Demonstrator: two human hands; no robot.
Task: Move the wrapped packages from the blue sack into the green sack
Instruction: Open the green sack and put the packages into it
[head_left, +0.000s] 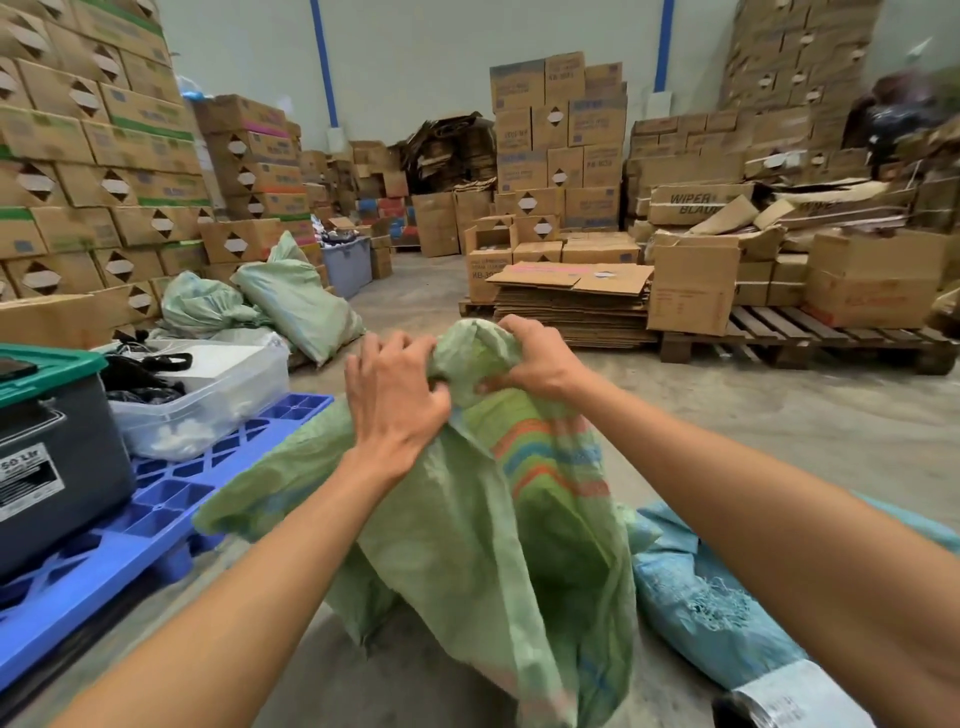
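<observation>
Room: We see a warehouse with pale walls and two blue vertical pipes (323, 57). Stacks of cardboard boxes (93, 145) rise along the left, the back and the right.
Floor: Bare grey concrete (753, 415), dusty and scuffed, runs from the foreground to the back wall.
Left hand: Our left hand (395, 400) grips the bunched top of the green sack, fingers curled into the fabric.
Right hand: Our right hand (530, 358) grips the same bunched top just beside the left, fingers and thumb clamped on the cloth.
Green sack: The green sack (467, 519) hangs from both hands in the centre, with orange and blue stripes on its right side; its lower end reaches the floor.
Blue sack: The blue sack (691, 597) lies crumpled on the floor just right of the green one, frayed at its edge. A white label (789, 696) shows at its near end.
Packages: We cannot tell where the wrapped packages are; none shows clearly.
Left side: A blue plastic pallet (156, 519) holds a dark bin with a green lid (52, 447) and a clear tub (208, 400). Behind them lie more green sacks (296, 301).
Right side: A wooden pallet (805, 343) carries boxes, with flattened cardboard (571, 306) stacked beside it.
</observation>
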